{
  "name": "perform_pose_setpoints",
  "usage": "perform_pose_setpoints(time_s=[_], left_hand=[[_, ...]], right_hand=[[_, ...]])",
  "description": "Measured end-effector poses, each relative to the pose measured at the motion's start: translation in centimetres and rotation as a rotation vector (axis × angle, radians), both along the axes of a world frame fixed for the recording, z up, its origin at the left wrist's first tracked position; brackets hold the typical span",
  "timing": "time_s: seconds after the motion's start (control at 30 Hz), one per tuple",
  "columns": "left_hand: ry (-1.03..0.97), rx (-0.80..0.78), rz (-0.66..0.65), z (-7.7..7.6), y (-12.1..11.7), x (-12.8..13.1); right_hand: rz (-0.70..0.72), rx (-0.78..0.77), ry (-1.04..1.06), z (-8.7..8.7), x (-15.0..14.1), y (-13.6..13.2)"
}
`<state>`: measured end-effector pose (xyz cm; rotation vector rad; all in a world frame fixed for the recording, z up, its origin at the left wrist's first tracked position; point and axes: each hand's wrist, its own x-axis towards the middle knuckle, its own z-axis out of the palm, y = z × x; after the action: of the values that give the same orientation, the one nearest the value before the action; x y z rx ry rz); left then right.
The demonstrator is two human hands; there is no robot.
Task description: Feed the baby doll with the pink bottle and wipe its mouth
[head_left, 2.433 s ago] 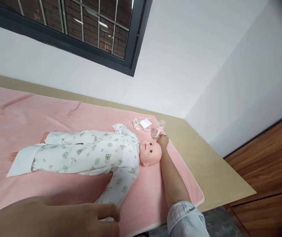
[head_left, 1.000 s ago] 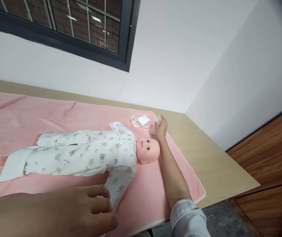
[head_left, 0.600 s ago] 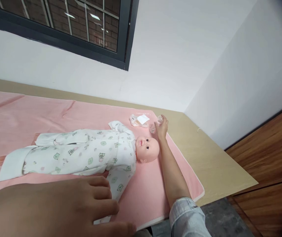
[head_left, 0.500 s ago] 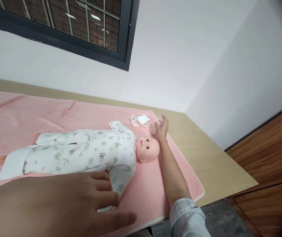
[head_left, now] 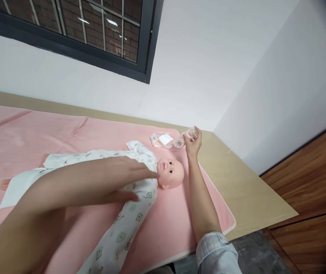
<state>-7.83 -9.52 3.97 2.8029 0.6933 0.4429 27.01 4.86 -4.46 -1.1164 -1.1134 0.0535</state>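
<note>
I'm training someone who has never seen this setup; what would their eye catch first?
Probably the bald doll in patterned white clothes, lying mid-picture on a pink blanket. Next, the large left hand, reaching in from the lower left across the doll's body. Beyond the doll's head, the right hand grips a clear bottle.

Pink blanket (head_left: pixel 168 224) on tan tabletop (head_left: pixel 237 190).

Pink blanket (head_left: pixel 168 228), white bear-print pajamas (head_left: pixel 141 196)
</note>
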Motion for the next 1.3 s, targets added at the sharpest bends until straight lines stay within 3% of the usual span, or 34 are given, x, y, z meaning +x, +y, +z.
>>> perform_pose_setpoints(time_s=[0.1, 0.27, 0.37, 0.5, 0.73, 0.93, 1.1, 1.2, 1.3], left_hand=[[-0.022, 0.095, -0.002, 0.9, 2.3, 1.3], [-0.265, 0.217, 0.272, 0.4, 5.1, 3.1], [-0.385, 0.152, 0.364, -0.2, 5.9, 3.4], [-0.47, 0.054, 0.33, -0.4, 6.0, 3.5], [-0.448, 0.013, 0.347, -0.1, 5.7, 3.8], [-0.369, 0.067, 0.439, -0.3, 6.5, 3.1], [-0.356, 0.121, 0.535, -0.2, 8.5, 0.9], [-0.296, 0.089, 0.639, 0.0, 9.7, -0.9], [-0.236, 0.055, 0.768, -0.5, 11.0, -2.5]], right_hand=[[0.173, 0.076, 0.117, 2.9, -2.2, -1.7], [0.39, 0.108, 0.088, 6.1, -7.6, -5.9], [0.522, 0.101, 0.044, 6.4, -10.8, -8.2], [0.606, 0.079, 0.015, 5.9, -13.8, -9.9], [0.663, 0.086, 0.055, 5.2, -15.3, -9.9], [0.498, 0.172, 0.08, 6.1, -14.7, -10.1], [0.339, 0.201, 0.066, 6.3, -10.1, -7.5], [0.245, 0.099, 0.084, 4.7, -5.8, -4.3], [0.104, -0.09, 0.102, 1.5, -2.2, -1.5]])
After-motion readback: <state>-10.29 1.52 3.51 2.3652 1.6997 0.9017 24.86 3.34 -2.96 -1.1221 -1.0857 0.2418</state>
